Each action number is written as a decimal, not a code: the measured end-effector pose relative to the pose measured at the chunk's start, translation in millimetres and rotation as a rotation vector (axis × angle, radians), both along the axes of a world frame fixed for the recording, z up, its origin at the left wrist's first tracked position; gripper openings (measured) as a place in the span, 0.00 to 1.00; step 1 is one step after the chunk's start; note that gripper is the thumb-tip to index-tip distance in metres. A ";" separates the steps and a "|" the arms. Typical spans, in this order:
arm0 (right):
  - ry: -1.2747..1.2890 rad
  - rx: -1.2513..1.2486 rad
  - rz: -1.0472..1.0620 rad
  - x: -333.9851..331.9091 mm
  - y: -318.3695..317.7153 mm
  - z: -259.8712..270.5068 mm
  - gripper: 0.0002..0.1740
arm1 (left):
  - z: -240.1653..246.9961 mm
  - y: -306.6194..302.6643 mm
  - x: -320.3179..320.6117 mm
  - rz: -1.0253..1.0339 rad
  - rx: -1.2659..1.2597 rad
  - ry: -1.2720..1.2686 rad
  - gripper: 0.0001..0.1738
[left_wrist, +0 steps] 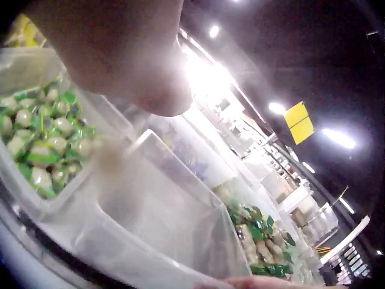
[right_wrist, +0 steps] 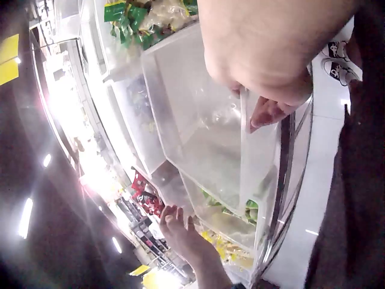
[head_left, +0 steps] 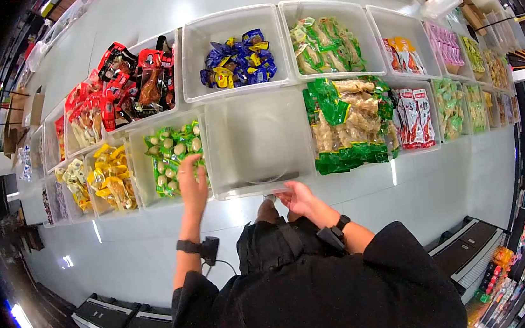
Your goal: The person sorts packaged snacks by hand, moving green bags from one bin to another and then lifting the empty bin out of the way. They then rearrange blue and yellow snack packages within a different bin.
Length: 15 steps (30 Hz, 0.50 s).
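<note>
A clear plastic bin [head_left: 258, 132] with nothing in it stands in the front row. My right hand [head_left: 299, 200] pinches its front rim, thumb and fingers on either side; the right wrist view shows the same hand [right_wrist: 264, 72] at the rim [right_wrist: 244, 150]. My left hand [head_left: 193, 187] is raised by the bin's left side, fingers loosely bent and holding nothing, in front of a bin of green-wrapped round snacks [head_left: 171, 151]. In the left wrist view, part of the left hand [left_wrist: 132, 66] hangs blurred above the bins.
Blue packets [head_left: 240, 60] fill part of the bin behind. Large green-edged bags [head_left: 353, 122] lie to the right, yellow packs [head_left: 110, 177] to the left, red and black packs [head_left: 138, 81] at back left. More bins line both sides; grey floor [head_left: 368, 197] shows in front.
</note>
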State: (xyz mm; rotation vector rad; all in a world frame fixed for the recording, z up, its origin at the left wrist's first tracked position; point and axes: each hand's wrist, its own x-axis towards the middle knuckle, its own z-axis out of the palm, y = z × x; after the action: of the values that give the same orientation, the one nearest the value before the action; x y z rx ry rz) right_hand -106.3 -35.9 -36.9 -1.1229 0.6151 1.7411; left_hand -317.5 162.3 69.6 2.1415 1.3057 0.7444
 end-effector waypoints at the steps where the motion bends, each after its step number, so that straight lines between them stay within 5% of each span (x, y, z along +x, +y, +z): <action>1: 0.092 -0.002 0.017 1.9 -8.4 -2.6 0.19 | 7.0 11.9 -1.4 -0.001 0.003 0.006 0.12; 7: 0.286 -0.082 -0.015 8.7 -38.8 28.3 0.15 | 27.8 81.8 1.9 -0.081 0.084 0.031 0.13; 15: 0.198 0.099 0.112 39.4 -72.8 109.6 0.28 | 5.8 128.1 29.4 -0.236 0.084 0.112 0.18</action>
State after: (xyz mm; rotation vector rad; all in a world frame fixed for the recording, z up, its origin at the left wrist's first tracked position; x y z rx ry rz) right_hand -66.9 -108.7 72.7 -0.9388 0.5880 1.9740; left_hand -288.1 290.5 75.4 2.3827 1.0658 0.5992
